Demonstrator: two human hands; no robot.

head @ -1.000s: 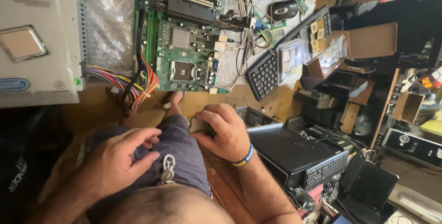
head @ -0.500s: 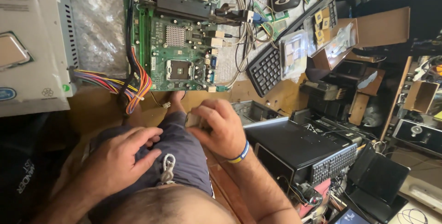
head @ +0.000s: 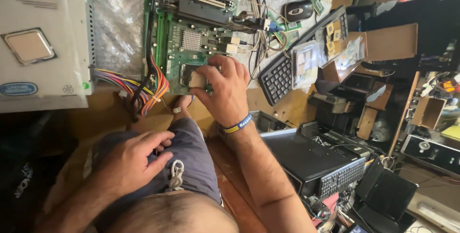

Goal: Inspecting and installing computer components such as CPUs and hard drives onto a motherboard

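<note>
Head view: the right hand [head: 225, 89] reaches out over a green motherboard [head: 191, 36] lying flat on the cardboard-covered worktop [head: 105, 108]. Its fingers are curled closed around one small square processor chip [head: 197, 79], pinched at the edges between thumb and fingertips. The chip lies flat, its metal face up, right over the socket near the board's near edge; being square, it shows no long axis, and whether it already sits in the socket cannot be told. The motherboard's long axis runs from near to far. One bundle of coloured wires [head: 139, 87] fans from the left to the board's near left corner. The left hand [head: 132, 159] rests palm down on the person's thigh, fingers loosely spread, holding nothing. To the right of the board lie one black keyboard [head: 282, 72] set diagonally and, farther away, one black mouse [head: 297, 10]. At far left, one white box [head: 43, 70] lies.
</note>
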